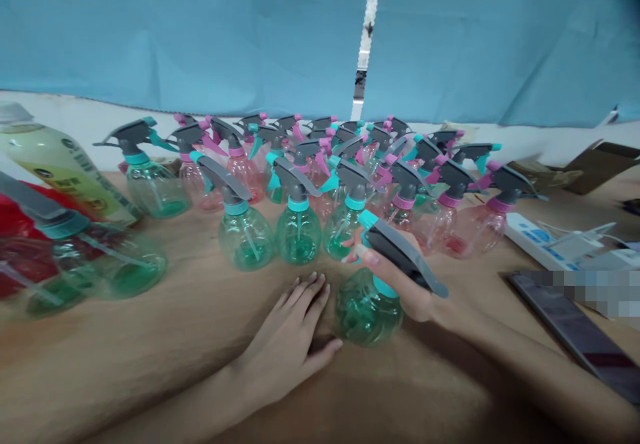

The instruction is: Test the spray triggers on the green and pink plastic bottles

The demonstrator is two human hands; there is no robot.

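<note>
My right hand is wrapped round the neck and trigger head of a green spray bottle, which tilts a little over the table. The bottle has a grey head with a turquoise nozzle. Flat on the wooden table, my left hand rests with fingers stretched out, just left of that bottle and holding nothing. Directly behind my hands stand several more green spray bottles with turquoise collars. Pink spray bottles with grey and pink heads stand to their right.
Many more spray bottles crowd the back, before a blue cloth. At left are blurred green spray bottles and a large labelled bottle. A white power strip, a dark phone and an open cardboard box lie at right.
</note>
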